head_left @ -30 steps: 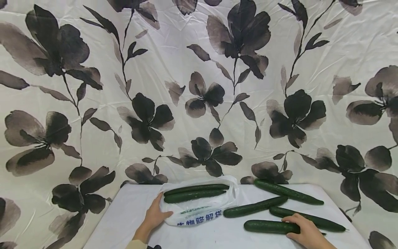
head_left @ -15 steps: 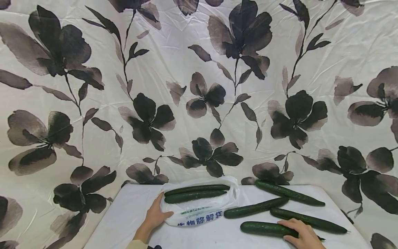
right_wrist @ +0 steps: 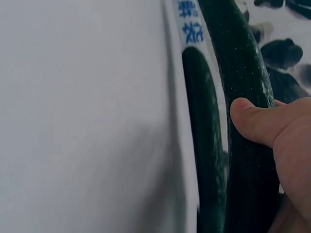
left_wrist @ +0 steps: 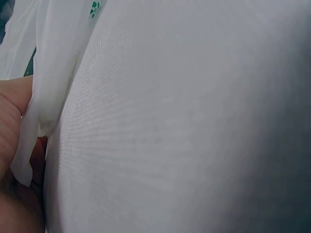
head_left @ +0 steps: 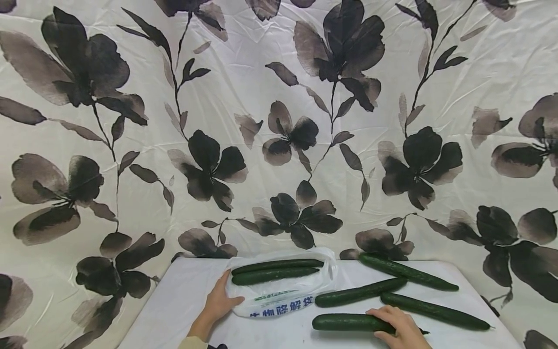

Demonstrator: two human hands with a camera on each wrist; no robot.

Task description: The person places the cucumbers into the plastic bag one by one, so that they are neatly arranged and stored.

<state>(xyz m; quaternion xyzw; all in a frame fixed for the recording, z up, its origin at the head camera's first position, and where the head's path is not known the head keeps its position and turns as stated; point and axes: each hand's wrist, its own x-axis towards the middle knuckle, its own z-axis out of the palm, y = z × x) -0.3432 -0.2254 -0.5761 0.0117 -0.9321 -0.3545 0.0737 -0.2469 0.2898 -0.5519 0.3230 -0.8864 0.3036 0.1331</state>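
Note:
My left hand (head_left: 218, 300) pinches the left edge of a white plastic bag (head_left: 250, 303) with blue print. In the left wrist view a fold of the bag (left_wrist: 54, 58) runs between thumb and fingers. Two dark green cucumbers (head_left: 275, 276) lie side by side at the bag, pointing across it. To the right, my right hand (head_left: 400, 325) grips another cucumber (head_left: 342, 322) near its stem end, close over the table. The right wrist view shows the thumb (right_wrist: 250, 119) pressed along the side of this cucumber (right_wrist: 243, 63); the fingers behind it are mostly hidden.
Three loose cucumbers lie right of the bag: one slanting beside it (head_left: 362, 292), one at the back edge (head_left: 410, 272), one further right (head_left: 436, 311). The white table (head_left: 170, 300) ends at a floral cloth (head_left: 279, 121) hanging behind.
My right hand has moved left with the gripped cucumber, toward the bag. The left hand stays at the bag's edge, and the other cucumbers lie as before.

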